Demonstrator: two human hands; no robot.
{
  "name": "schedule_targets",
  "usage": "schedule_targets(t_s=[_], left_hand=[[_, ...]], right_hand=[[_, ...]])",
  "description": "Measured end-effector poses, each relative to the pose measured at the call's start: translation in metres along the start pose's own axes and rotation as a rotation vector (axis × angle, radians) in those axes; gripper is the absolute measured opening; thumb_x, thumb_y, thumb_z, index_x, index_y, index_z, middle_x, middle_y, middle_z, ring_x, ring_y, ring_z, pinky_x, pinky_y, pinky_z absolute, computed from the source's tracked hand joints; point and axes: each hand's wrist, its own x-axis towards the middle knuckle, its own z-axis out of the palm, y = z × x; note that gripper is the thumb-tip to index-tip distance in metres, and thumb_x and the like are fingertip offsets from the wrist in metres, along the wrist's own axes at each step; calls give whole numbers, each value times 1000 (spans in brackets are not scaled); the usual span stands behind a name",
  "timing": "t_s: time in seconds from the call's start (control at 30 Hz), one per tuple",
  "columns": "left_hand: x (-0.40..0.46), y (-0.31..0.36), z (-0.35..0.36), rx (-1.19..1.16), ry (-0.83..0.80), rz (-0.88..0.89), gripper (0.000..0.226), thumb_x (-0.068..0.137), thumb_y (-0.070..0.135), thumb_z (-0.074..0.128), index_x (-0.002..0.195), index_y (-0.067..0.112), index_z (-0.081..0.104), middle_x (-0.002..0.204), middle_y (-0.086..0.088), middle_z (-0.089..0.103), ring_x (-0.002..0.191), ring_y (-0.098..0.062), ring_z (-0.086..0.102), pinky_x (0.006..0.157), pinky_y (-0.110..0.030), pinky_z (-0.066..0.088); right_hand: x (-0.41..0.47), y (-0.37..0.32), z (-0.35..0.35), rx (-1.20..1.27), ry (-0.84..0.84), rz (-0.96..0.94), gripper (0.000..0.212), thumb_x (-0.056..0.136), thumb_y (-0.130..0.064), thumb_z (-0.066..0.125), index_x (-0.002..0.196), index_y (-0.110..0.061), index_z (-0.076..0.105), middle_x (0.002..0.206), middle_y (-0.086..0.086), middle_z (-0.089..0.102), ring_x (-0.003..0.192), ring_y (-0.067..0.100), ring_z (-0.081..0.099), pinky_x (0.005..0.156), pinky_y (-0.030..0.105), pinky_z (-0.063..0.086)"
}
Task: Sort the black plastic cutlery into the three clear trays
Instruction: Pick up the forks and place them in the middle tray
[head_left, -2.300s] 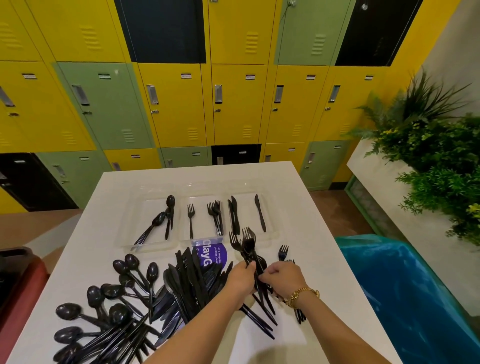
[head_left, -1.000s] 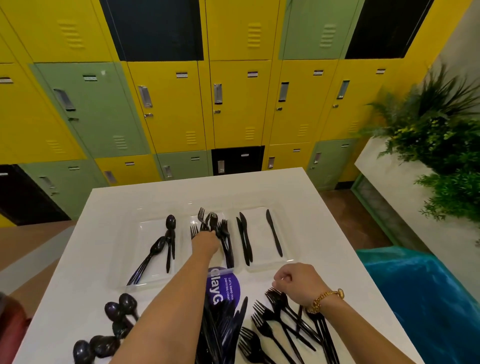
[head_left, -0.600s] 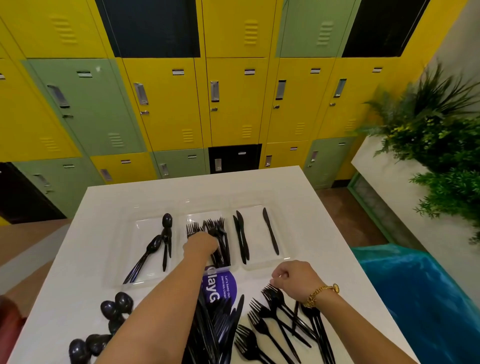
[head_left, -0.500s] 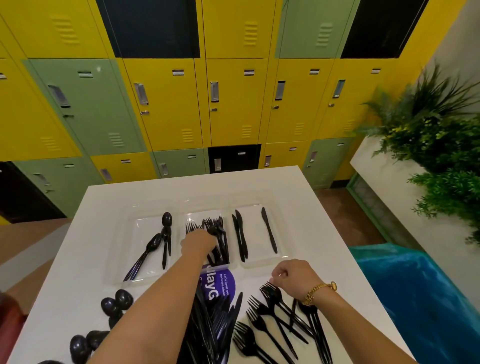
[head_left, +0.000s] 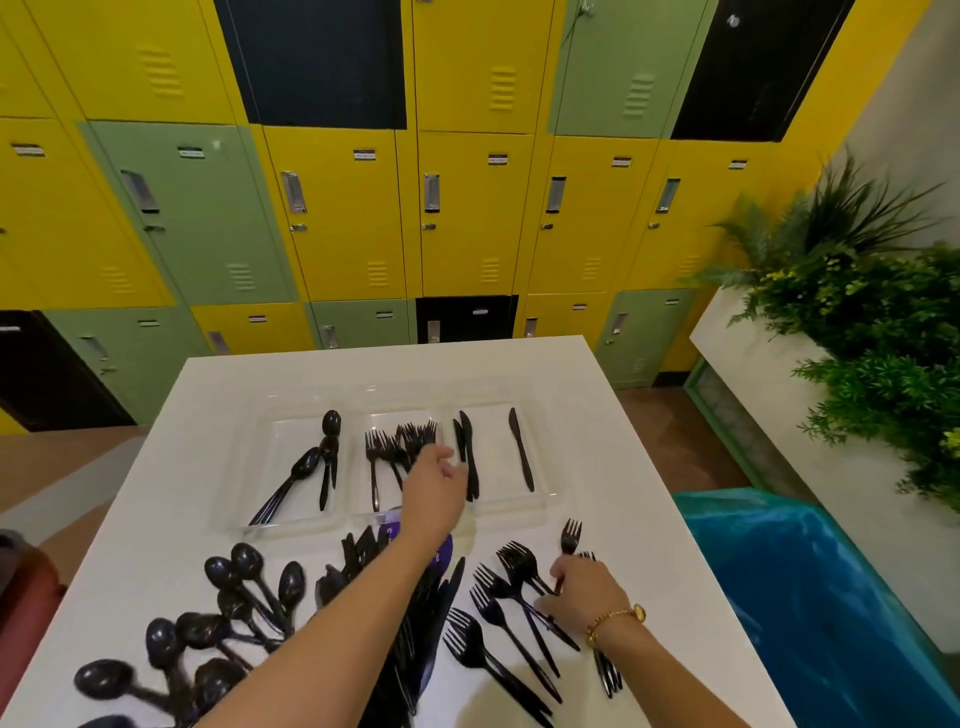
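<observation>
The left hand (head_left: 435, 488) hovers with loose fingers, holding nothing, over the middle tray (head_left: 400, 512), whose forks (head_left: 397, 447) point tines toward the lockers (head_left: 337, 208). The right hand (head_left: 584, 592) pinches loose forks (head_left: 511, 613) near the table's (head_left: 649, 467) right edge, handles toward the near edge.

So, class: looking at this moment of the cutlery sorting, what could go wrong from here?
1. The left hand hovers open over the middle tray, close to the knives in the right tray; pulling back, it might knock them askew.
2. The right hand presses on crossed loose forks; lifting one may drag others along.
3. One fork lies nearer the table's right side and could be nudged off.
</observation>
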Motion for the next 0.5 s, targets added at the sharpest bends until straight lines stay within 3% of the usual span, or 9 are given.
schedule_targets(t_s=[0.1, 0.23, 0.37, 0.5], left_hand=[[-25, -10, 11, -9, -46, -16, 29, 94, 16, 52, 121, 7, 51, 82, 2, 53, 81, -13, 53, 75, -28, 47], [-50, -21, 21, 25, -79, -26, 25, 94, 17, 52, 118, 11, 53, 78, 10, 50, 74, -3, 50, 62, -14, 37], [-67, -32, 26, 53, -113, -71, 25, 93, 18, 52, 117, 12, 54, 87, 6, 53, 84, -9, 53, 68, -16, 39], [-78, -39, 28, 107, -150, -76, 24, 94, 16, 46, 117, 12, 55, 99, 0, 58, 88, -10, 54, 63, -12, 39]], right_hand=[[-6, 1, 17, -42, -14, 23, 39, 85, -36, 63, 116, -15, 52, 117, 3, 58, 100, 18, 57, 87, 29, 49], [-7, 5, 30, -61, 43, 45, 29, 88, -28, 59, 113, -15, 52, 114, 4, 58, 103, 19, 59, 80, 26, 47], [-8, 10, 38, -60, 75, 57, 23, 91, -18, 52, 113, -13, 57, 114, 4, 63, 103, 19, 62, 80, 24, 48], [-8, 12, 43, -42, 69, 102, 23, 93, -14, 48, 109, -10, 63, 111, 7, 66, 102, 20, 64, 79, 25, 50]])
